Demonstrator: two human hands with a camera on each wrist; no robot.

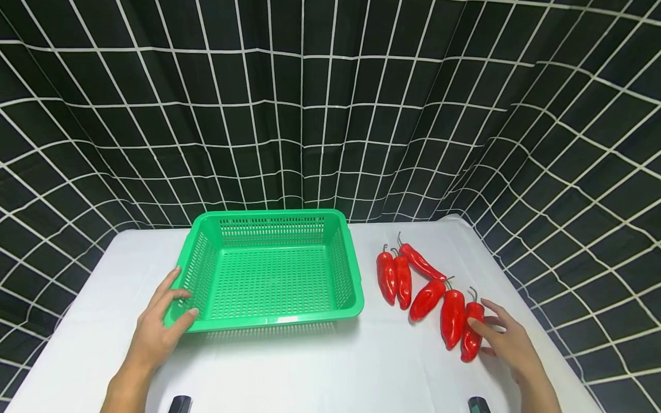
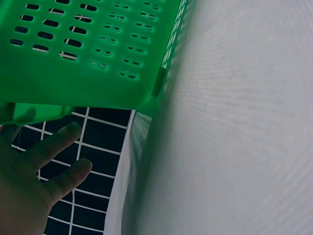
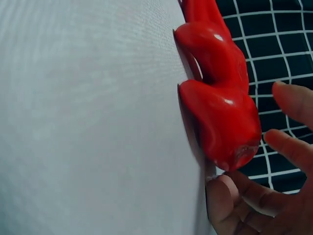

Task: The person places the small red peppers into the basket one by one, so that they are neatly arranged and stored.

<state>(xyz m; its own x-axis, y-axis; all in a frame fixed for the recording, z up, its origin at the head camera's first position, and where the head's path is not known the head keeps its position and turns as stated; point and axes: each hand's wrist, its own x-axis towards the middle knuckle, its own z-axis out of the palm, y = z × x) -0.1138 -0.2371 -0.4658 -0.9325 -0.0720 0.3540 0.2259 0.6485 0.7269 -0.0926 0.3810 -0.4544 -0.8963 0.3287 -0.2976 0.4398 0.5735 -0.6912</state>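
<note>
Six red peppers [image 1: 423,287] lay in a loose row on the right of the white bench [image 1: 320,367], well apart from the green basket [image 1: 268,269] at its left centre. The right hand [image 1: 508,338] rested beside the nearest pepper [image 1: 471,338], fingers [image 3: 293,100] spread and relaxed, with the thumb tip touching the pepper's side; nothing was gripped. That pepper lay flat, its long axis running away from the person, stem [image 1: 472,293] pointing to the far side. The left hand [image 1: 160,327] lay against the basket's near left corner, fingers [image 1: 170,281] straight on the side wall and thumb at the rim, not curled round it. The basket was rectangular perforated plastic. The peppers were glossy and smooth, the bench cover matt.
</note>
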